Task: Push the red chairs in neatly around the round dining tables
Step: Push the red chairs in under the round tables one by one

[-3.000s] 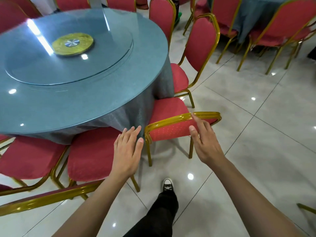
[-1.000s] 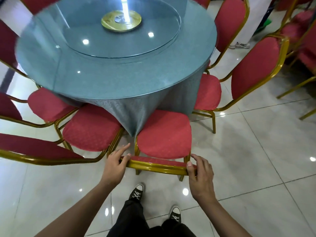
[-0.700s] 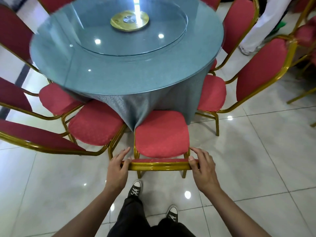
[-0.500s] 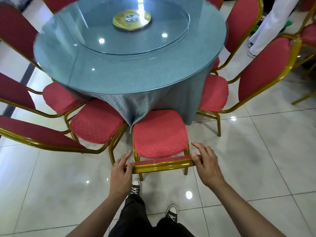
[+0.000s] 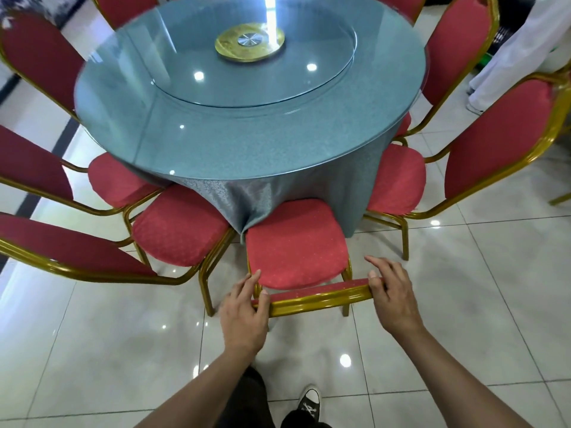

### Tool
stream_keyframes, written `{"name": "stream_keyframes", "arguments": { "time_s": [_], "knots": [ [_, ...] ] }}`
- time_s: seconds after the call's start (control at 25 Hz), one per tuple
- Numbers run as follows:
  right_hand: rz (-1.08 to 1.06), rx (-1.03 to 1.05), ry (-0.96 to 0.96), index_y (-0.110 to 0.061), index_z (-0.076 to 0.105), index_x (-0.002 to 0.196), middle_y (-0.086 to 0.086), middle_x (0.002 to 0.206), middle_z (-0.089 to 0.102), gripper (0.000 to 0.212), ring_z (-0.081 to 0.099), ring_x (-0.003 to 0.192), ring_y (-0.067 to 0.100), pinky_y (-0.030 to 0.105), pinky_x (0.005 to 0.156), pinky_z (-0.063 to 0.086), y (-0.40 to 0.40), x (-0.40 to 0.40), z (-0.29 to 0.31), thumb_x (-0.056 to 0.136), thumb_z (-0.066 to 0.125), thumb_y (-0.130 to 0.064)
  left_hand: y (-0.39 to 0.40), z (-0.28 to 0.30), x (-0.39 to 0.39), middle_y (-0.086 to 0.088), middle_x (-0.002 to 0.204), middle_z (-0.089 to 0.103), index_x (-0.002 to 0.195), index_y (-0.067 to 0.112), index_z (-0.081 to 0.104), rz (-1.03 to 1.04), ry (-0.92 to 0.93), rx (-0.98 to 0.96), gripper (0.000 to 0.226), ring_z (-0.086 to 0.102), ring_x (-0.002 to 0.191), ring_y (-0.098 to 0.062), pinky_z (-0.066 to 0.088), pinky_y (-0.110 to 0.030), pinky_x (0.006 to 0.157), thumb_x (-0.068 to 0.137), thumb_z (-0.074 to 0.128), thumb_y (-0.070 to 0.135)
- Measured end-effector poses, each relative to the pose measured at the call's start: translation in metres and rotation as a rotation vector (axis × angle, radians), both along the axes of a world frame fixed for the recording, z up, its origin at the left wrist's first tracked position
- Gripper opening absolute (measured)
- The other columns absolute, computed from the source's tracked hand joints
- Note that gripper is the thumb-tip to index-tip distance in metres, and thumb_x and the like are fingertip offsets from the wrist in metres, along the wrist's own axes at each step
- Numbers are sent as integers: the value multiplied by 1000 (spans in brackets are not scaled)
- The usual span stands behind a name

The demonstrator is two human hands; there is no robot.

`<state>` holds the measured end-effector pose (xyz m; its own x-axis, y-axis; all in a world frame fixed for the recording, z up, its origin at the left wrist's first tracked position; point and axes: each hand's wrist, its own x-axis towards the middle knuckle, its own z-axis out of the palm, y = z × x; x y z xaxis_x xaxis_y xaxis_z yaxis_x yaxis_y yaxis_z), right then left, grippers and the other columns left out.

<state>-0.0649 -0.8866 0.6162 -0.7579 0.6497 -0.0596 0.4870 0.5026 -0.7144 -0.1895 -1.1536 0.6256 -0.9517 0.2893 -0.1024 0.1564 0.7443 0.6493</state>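
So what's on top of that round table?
On the round table sits a glass turntable with a gold hub at its centre, and a sheet of glass lies over the grey tablecloth. The cloth covers whatever holds the table up.

A red padded chair with a gold metal frame (image 5: 296, 245) stands upright facing the round glass-topped desk draped in grey-blue cloth (image 5: 247, 134), its seat front touching the cloth. More red gold-framed chairs (image 5: 182, 225) ring the desk, seats tucked at its edge.
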Motion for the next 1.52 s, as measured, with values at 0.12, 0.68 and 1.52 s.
{"name": "stream_keyframes", "arguments": {
  "time_s": [0.12,0.68,1.52],
  "knots": [
    [15,0,6,-34,57,139,-2,133,51,61,45,119,12,52,100,48,18,-16,3,97,23,-62,17,0,-11,5,143,53,145,37,51,27,5,-6,67,45,130,-13,32,-39,109,90,24,64],
    [91,29,-37,-43,50,140,-5,136,50,55,45,120,10,41,94,47,82,-41,-7,99,21,-66,66,1,-16,6,144,54,142,36,53,68,-42,-25,69,48,129,-16,36,-41,111,87,23,64],
    [301,233,45,-32,32,158,2,153,44,61,42,139,20,44,116,33,134,-97,111,104,24,-60,155,95,-50,8,162,31,155,47,25,-208,58,-145,67,22,151,-20,16,-50,122,94,9,67]
  ]
}}
